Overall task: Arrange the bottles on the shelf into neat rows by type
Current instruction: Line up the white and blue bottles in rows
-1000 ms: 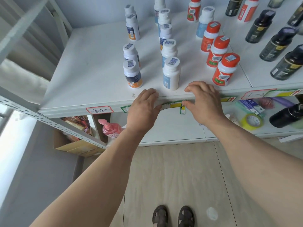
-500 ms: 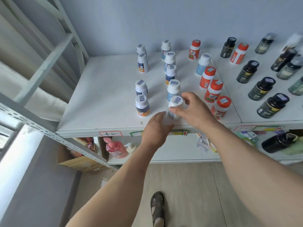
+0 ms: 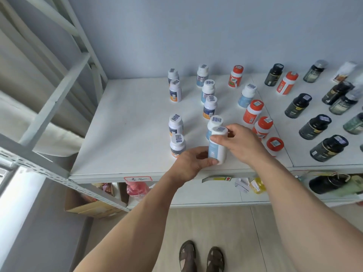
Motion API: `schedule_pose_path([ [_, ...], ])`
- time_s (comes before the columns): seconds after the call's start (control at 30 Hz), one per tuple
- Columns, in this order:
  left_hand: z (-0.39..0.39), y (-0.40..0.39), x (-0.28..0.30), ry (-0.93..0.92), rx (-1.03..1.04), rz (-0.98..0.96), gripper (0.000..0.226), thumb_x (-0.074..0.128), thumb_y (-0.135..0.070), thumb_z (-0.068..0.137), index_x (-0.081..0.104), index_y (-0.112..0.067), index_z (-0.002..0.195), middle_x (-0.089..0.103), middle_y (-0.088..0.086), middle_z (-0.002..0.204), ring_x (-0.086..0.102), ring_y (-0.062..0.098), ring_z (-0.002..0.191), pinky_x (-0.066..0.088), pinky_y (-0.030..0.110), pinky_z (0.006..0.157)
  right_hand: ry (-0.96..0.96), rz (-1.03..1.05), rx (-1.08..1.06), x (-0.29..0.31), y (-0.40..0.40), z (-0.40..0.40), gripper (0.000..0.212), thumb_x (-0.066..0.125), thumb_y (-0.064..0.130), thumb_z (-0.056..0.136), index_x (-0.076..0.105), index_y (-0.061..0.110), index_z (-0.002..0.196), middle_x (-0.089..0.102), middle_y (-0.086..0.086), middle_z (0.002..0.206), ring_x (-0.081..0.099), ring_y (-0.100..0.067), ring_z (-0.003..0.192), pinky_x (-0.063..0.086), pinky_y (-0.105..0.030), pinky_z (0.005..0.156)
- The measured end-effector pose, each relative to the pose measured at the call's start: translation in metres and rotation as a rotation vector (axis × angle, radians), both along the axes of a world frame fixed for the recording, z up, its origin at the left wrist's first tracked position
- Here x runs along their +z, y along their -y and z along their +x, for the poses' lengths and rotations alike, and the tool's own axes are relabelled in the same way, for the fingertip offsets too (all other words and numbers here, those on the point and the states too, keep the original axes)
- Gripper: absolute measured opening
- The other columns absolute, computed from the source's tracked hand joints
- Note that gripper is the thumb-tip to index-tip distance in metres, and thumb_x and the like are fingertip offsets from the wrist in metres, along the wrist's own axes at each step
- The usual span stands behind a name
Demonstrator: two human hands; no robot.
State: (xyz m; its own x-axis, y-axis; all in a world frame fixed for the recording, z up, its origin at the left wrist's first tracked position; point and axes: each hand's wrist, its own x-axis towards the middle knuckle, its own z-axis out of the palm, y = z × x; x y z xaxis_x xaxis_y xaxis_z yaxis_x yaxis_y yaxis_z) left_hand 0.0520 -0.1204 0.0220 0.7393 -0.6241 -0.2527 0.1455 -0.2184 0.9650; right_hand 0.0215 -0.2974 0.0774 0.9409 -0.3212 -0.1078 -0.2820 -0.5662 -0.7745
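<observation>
A white bottle with a light-blue label [image 3: 217, 147] is lifted slightly at the front of the white shelf [image 3: 127, 134]. My right hand [image 3: 242, 143] grips its cap and upper side, and my left hand [image 3: 193, 163] holds its base. Behind it stand several white-capped bottles in two loose lines, one of them right behind [image 3: 215, 120]. Two white bottles with orange labels [image 3: 177, 145] stand just left of my hands. Red-capped bottles [image 3: 262, 127] run diagonally on the right, partly hidden by my right hand. Dark bottles [image 3: 315, 126] fill the far right.
Grey metal shelf struts [image 3: 49, 107] rise at the left. The lower shelf holds a pink pump bottle [image 3: 136, 190], a dark bottle lying on its side [image 3: 330, 183] and small items. A cardboard box [image 3: 92, 208] sits on the floor. My sandalled feet [image 3: 201, 256] stand below.
Both hands left the shelf's front edge and closed on the front blue-label bottle, my right hand first, then my left. The camera view has pulled back and up.
</observation>
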Motion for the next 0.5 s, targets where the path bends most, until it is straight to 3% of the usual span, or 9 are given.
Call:
schedule_pose_path([
  [0.1, 0.0042, -0.0003, 0.0033, -0.049, -0.031, -0.007, 0.036, 0.076, -0.033, 0.08, 0.068, -0.023, 0.115, 0.071, -0.009, 0.112, 0.062, 0.01, 0.111, 0.044, 0.028, 0.099, -0.021, -0.016, -0.015, 0.0052, 0.0006, 0.003, 0.04, 0.07, 0.061, 0.069, 0.064, 0.026, 0.085, 0.066, 0.013, 0.081, 0.061, -0.004, 0.075, 0.043, -0.027, 0.058],
  [0.23, 0.0059, 0.0027, 0.0064, -0.071, -0.039, 0.009, 0.034, 0.077, -0.033, 0.079, 0.071, -0.023, 0.11, 0.072, -0.01, 0.108, 0.063, 0.005, 0.104, 0.043, 0.022, 0.091, -0.051, -0.017, -0.013, 0.0057, 0.0044, 0.0049, 0.043, 0.068, 0.061, 0.069, 0.066, 0.023, 0.087, 0.067, 0.008, 0.084, 0.064, -0.013, 0.079, 0.054, -0.036, 0.071],
  [0.4, 0.0059, 0.0046, 0.0022, -0.078, -0.011, 0.016, 0.035, 0.079, -0.032, 0.077, 0.071, -0.023, 0.109, 0.073, -0.008, 0.107, 0.064, 0.008, 0.103, 0.045, 0.023, 0.092, -0.049, 0.008, 0.016, 0.0025, 0.0074, 0.0026, 0.044, 0.068, 0.061, 0.07, 0.067, 0.024, 0.092, 0.069, 0.008, 0.087, 0.064, -0.013, 0.082, 0.055, -0.039, 0.075],
  [0.5, 0.0049, 0.0045, 0.002, -0.049, -0.001, 0.041, 0.036, 0.079, -0.029, 0.078, 0.069, -0.023, 0.111, 0.073, -0.009, 0.106, 0.065, 0.009, 0.104, 0.046, 0.025, 0.094, -0.04, 0.012, 0.045, -0.0007, 0.0085, 0.0004, 0.039, 0.069, 0.058, 0.074, 0.067, 0.028, 0.099, 0.068, 0.011, 0.089, 0.063, -0.006, 0.082, 0.052, -0.029, 0.071],
])
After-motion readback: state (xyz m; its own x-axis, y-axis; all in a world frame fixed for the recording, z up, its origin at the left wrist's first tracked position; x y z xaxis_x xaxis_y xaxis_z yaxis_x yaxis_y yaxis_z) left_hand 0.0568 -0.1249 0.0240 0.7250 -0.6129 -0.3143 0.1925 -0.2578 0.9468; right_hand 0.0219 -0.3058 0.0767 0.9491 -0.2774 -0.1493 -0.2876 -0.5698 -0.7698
